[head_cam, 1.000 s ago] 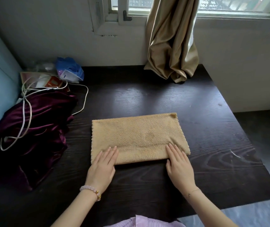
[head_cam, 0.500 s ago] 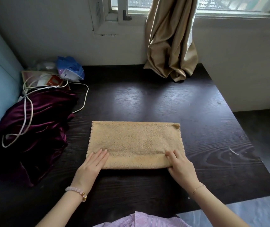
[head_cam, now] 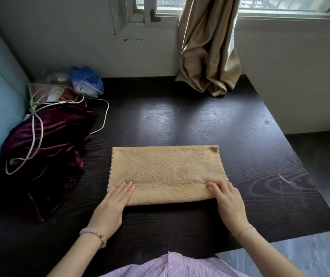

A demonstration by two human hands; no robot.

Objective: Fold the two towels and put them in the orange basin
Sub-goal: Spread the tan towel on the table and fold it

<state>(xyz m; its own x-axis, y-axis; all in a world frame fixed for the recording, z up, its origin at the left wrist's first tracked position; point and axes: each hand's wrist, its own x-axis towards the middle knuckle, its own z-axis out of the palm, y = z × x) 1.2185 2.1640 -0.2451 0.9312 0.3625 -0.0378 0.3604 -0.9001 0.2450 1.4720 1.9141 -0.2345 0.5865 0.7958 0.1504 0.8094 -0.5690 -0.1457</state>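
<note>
A view from above looks down at two bare hands on a dark wood-grain worktop [head_cam: 180, 120]. A tan towel [head_cam: 166, 172], folded into a wide rectangle, lies flat on the worktop directly ahead of the hands, with its folded edge nearest the person.

The left hand [head_cam: 112, 206] rests palm down on the towel's near left corner, fingers straight and together, gripping nothing. The right hand [head_cam: 227, 202] lies palm down on the near right corner, fingers slightly bent and spread over the cloth, pressing rather than grasping. The left wrist wears a pale bead bracelet [head_cam: 94, 235]; the right wrist wears a thin chain [head_cam: 244, 230].

Well to the left of the left hand sits a heap of dark purple velvet cloth [head_cam: 44, 152] with a white cable [head_cam: 36, 140] looped over it. Beyond the heap, in the far left corner, is a blue plastic bag [head_cam: 87, 81]. Far ahead of the right hand, a gold curtain [head_cam: 208, 52] hangs from a window and bunches on the worktop's back edge. A pink striped shirt [head_cam: 180, 266] shows at the bottom.
</note>
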